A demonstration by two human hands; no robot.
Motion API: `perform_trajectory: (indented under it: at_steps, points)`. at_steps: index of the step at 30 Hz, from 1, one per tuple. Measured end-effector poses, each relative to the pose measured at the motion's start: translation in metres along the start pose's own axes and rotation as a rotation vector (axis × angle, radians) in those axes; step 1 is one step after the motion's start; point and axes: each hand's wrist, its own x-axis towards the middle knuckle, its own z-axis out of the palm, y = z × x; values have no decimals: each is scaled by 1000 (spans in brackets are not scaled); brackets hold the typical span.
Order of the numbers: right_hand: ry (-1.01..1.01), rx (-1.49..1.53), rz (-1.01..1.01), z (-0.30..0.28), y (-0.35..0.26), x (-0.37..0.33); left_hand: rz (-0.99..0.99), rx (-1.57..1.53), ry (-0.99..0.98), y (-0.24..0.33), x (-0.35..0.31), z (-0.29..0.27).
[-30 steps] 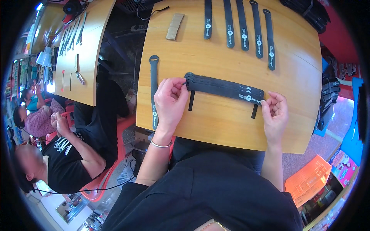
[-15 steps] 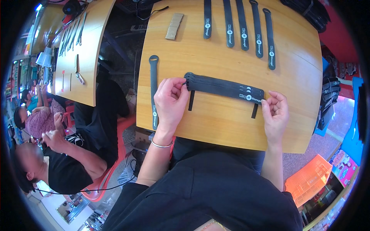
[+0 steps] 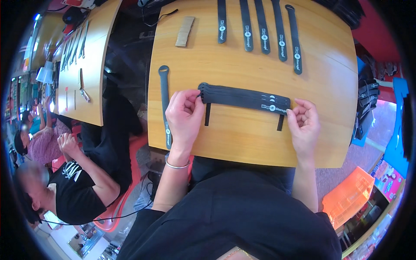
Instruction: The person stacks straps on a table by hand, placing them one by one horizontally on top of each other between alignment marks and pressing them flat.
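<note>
Angled in from seven o'clock with the left hand (image 3: 184, 116), pinching closed on the looped end of the fanned strap stack (image 3: 242, 98) with thumb against bent fingers. At the three o'clock end, holding the right hand (image 3: 304, 125) half-curled, with thumb tip at the printed corner; cannot tell whether gripping. Lying between both hands on the table (image 3: 242, 145), over two thin black strips (image 3: 207, 115), with long axis from just past nine to just past three, pointing loops toward nine

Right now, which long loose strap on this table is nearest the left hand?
The lone strap left of the left hand; the five other loose straps lie farther off, side by side.
</note>
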Motion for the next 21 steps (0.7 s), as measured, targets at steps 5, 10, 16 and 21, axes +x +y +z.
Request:
perform_trajectory:
  at_steps: [5, 10, 16, 21]
  points:
    - [5, -17, 0, 0, 2, 0, 5, -37, 34, -4, 0, 2]
    - [-1, -45, 3, 0, 2, 0, 8, -37, 32, -5, 0, 2]
    - [-1, -79, -2, 1, -1, 1, 4, -15, -8, -4, 0, 1]
    - [-3, -93, -11, 1, 0, 1, 2, -14, -8, -5, 0, 1]
